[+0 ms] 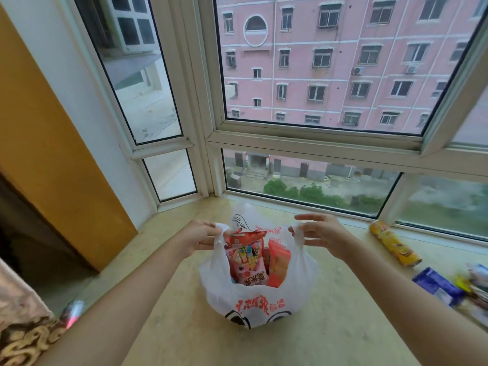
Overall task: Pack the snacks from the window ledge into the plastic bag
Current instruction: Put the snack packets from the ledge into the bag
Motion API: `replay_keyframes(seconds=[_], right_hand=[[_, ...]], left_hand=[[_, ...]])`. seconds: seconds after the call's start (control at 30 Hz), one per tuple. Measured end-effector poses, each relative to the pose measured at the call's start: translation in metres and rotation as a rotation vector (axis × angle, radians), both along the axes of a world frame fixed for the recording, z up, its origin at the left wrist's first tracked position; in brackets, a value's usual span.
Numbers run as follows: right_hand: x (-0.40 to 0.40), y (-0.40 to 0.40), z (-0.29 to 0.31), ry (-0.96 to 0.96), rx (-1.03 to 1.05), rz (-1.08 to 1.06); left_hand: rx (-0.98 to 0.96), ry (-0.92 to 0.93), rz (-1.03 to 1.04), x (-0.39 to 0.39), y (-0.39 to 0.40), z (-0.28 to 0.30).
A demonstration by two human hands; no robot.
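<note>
Left hand (202, 237) and right hand (320, 233) each pinch a handle of plastic bag (257, 303), mouth stretched open mid-frame; yellow can (393, 243) by right window edge.

White-framed bay window (317, 133) faces a pink building (343, 62). Orange-brown panel (52, 154) at left wall. Daylight, overcast. Patterned fabric (23, 326) lower left.

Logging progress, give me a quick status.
Left hand and right hand hold bag handles. Snacks inside. Tube, blue pack unpacked. Nothing blocking.
</note>
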State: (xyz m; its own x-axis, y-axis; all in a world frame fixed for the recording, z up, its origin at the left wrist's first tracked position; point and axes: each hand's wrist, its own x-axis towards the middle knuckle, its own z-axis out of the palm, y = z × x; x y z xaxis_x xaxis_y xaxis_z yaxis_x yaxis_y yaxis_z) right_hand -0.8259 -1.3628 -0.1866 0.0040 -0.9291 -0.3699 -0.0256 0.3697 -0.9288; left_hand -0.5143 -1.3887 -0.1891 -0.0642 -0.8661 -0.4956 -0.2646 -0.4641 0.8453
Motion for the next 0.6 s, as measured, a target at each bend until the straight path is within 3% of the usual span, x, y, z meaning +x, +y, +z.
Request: replay_keyframes(seconds=[0.2,0.3,0.4,0.5,0.6], right_hand=[[-0.002,0.026,0.001,0.057,0.020,-0.005],[-0.005,0.039,0.000,0.100,0.004,-0.007],[-0.010,0.050,0.003,0.053,-0.030,0.006],[-0.015,0.063,0.008,-0.024,-0.088,-0.007],[-0.019,0.078,0.010,0.025,-0.165,-0.028]], left_hand=[[0.062,-0.097,-0.045,-0.005,0.019,0.008],[0.015,-0.259,-0.055,-0.008,0.031,0.018],[-0.017,-0.289,-0.055,-0.014,0.040,0.030],[-0.099,-0.302,-0.026,-0.027,0.051,0.037],[-0.258,-0.372,-0.030,-0.046,0.067,0.034]])
